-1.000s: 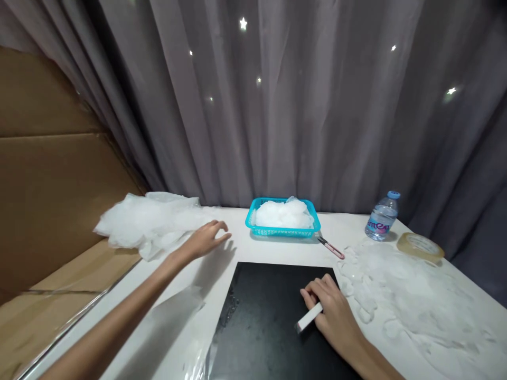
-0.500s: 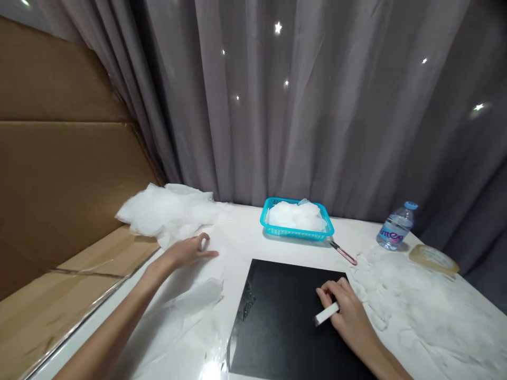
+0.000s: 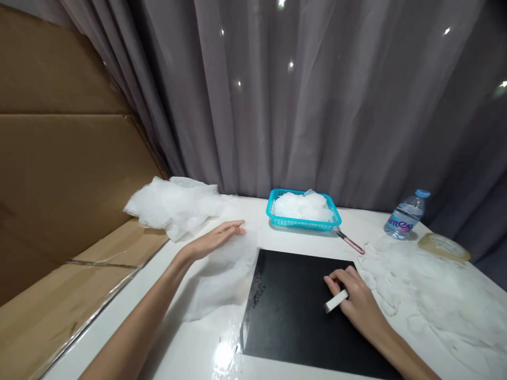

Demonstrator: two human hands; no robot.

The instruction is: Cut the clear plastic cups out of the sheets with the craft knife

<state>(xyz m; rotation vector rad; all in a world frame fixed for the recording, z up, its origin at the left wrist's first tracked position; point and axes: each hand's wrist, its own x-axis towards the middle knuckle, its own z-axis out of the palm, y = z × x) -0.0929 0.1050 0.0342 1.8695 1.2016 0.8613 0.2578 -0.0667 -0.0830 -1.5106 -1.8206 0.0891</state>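
My left hand (image 3: 219, 238) is stretched over a thin white fluffy sheet (image 3: 222, 285), fingers long and thumb close beside them. It appears to touch the sheet's upper part; a firm grip does not show. My right hand (image 3: 354, 295) is closed around a short white stick with a dark tip (image 3: 336, 301), whose exact kind I cannot make out. That hand is above the right side of a black rectangular board (image 3: 293, 311). Clear crinkled tape (image 3: 258, 291) shows at the board's left edge.
A blue basket (image 3: 304, 224) of white stuffing stands at the back, pink-handled thread snips (image 3: 350, 243) beside it. Rightward are a water bottle (image 3: 407, 215), a tape roll (image 3: 443, 247) and spread white fluff (image 3: 447, 290). A fluffy heap (image 3: 174, 203) and cardboard (image 3: 63, 184) occupy the left.
My left hand has moved right and its fingers have come closer together. The fluffy sheet has shifted right with it, towards the board. My right hand keeps the white stick nearly in place.
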